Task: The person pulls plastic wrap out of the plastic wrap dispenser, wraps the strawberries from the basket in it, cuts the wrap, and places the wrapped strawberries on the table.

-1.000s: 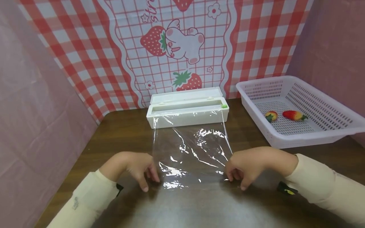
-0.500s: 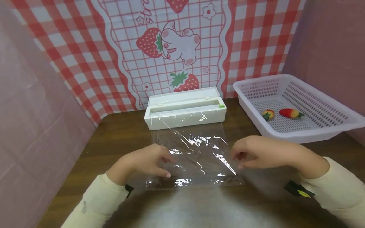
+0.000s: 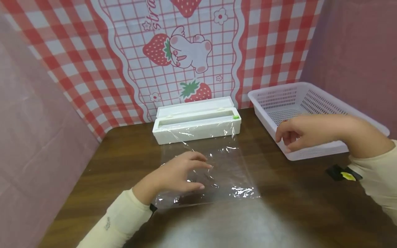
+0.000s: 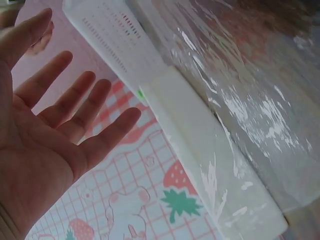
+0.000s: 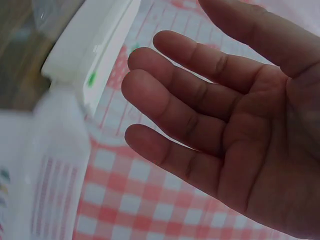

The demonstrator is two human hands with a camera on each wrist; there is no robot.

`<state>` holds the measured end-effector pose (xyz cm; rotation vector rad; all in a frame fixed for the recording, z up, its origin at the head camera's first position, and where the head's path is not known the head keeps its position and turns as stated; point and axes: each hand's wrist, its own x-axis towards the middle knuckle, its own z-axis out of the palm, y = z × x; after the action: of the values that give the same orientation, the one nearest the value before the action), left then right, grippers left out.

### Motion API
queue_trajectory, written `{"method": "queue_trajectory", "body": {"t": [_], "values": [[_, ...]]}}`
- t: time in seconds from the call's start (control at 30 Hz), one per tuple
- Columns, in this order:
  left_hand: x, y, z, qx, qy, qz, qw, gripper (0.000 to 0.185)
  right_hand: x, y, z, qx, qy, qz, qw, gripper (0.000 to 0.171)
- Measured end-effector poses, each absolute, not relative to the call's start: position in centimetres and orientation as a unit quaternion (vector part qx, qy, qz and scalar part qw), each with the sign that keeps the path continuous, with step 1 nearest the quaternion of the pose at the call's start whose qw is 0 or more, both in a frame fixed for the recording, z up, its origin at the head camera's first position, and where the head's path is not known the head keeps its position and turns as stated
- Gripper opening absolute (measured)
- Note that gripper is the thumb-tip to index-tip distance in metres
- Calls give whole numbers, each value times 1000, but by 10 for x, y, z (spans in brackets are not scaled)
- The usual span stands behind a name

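A sheet of clear cling film (image 3: 242,172) runs from the white dispenser box (image 3: 198,133) toward the front of the table. My left hand (image 3: 173,174) is over the film's left part with its fingers spread and nothing in its grasp; whether it touches the film I cannot tell. In the left wrist view the palm (image 4: 35,145) is bare. My right hand (image 3: 322,131) is in front of the white basket (image 3: 307,153), fingers loosely bent. Its palm (image 5: 240,130) holds nothing in the right wrist view. The box lid (image 3: 195,106) stands raised, and a green slider (image 3: 236,117) sits at its right end.
The basket stands at the right rear of the brown table (image 3: 118,162); my right hand hides much of its inside. A checked strawberry cloth (image 3: 192,51) hangs behind the box. Pink cloth walls (image 3: 40,137) close off both sides.
Both hands have let go of the film, which now lies lower on the table. My right hand has moved right and up to the basket; my left hand has moved right, over the film.
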<state>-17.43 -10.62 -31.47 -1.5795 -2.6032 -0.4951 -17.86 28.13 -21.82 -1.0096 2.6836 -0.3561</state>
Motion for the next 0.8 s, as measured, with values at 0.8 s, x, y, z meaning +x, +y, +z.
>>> {"method": "queue_trajectory", "body": {"t": [0.8], "values": [[-170,-78,-321,-545,-832,-105,27,50,-297,342,-201,-156,939,-165,259,34]]}}
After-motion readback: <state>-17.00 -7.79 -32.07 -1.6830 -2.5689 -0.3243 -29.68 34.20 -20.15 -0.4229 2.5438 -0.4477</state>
